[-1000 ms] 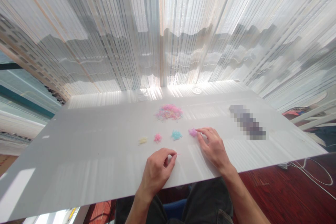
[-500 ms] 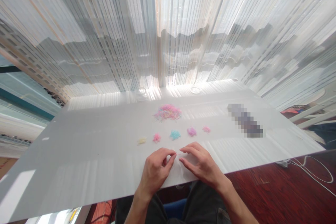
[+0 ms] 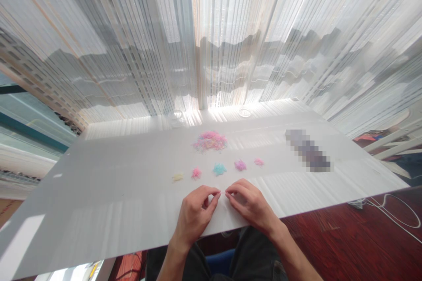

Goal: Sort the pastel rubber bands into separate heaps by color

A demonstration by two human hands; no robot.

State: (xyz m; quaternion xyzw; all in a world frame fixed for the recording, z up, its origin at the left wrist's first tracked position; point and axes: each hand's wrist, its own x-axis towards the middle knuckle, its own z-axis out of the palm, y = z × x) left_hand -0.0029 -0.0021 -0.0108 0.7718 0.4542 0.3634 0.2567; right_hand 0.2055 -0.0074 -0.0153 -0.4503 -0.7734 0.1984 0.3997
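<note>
Just above the table's near edge, my left hand (image 3: 198, 210) pinches one end of a thin pink strand (image 3: 223, 192), which looks like a small rubber band. My right hand (image 3: 250, 204) is closed on its other end, thumb against fingertips. The strand spans the short gap between the two pinches. Beyond my hands lie small sorted heaps of similar pieces: yellow (image 3: 178, 177), bright pink (image 3: 196, 173), turquoise (image 3: 219, 169), purple (image 3: 240, 165) and light pink (image 3: 259, 162). Behind them sits a larger mixed-colour pile (image 3: 211, 141).
The white table (image 3: 99, 193) reaches back to a striped sheer curtain (image 3: 224, 44). Two clear round objects, a container (image 3: 177, 115) and a disc-like lid (image 3: 244, 113), stand at its far edge. A pixelated dark item (image 3: 309, 150) lies to the right. White cables (image 3: 392, 210) rest on the floor.
My right thumb and fingers, apart before, have closed on the free end of the pink strand. My left hand keeps its pinch, nearly in the same place.
</note>
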